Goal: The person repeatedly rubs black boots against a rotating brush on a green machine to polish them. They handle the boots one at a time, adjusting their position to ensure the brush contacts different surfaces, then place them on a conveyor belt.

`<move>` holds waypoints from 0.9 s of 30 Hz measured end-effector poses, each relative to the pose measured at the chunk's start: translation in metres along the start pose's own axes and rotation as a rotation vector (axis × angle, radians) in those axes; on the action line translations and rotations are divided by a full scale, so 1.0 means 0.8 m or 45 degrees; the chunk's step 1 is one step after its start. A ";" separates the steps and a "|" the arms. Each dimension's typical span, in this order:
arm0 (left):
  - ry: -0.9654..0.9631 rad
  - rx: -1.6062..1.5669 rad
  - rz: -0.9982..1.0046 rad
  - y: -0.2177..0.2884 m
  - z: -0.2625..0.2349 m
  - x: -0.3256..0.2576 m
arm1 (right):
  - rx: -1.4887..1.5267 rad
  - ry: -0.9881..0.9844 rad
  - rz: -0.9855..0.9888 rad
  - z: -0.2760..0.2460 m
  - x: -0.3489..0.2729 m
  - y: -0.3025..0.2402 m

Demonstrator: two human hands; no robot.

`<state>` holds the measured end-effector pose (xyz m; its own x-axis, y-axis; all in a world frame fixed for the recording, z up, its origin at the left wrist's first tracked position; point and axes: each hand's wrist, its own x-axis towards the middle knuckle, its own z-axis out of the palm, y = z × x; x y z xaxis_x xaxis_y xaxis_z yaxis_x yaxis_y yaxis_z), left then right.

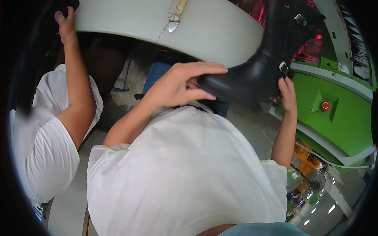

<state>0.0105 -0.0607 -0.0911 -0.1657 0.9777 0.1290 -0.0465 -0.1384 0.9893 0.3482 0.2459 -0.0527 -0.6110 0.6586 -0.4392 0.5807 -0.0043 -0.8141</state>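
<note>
A tall black boot [246, 76] with metal buckles hangs in front of me at the right, its toe pointing left and its shaft rising past the upper edge. My left hand [175, 84] grips the toe, fingers over the top and thumb underneath. Closed around the heel end, just below the lower buckle [283, 67], is my right hand [287, 94]; some of its fingers are hidden behind the boot. On the white tabletop [126, 17] beyond lies a tool with a wrapped pale handle [179, 10] and a short metal tip.
To my left a co-worker's arm [76, 78] reaches up to a dark object. A green machine [342, 118] with a red push button [324, 106] stands at the right. Red-lit strands [252, 10] glow behind the boot. A fan [315, 180] stands farther off.
</note>
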 end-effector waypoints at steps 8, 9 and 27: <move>0.288 0.586 0.301 -0.050 0.007 0.015 | -0.690 0.194 -0.125 0.042 0.044 -0.092; 0.325 0.622 0.406 -0.053 0.008 0.017 | -0.755 0.225 -0.344 0.053 0.035 -0.101; 0.248 0.440 0.538 -0.061 0.019 0.038 | -0.812 0.343 -1.431 0.201 -0.016 -0.094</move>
<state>0.0228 -0.0216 -0.1346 -0.2794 0.7973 0.5350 0.3821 -0.4188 0.8238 0.2257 0.1165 -0.0468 -0.8410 0.1987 0.5032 0.0257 0.9437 -0.3297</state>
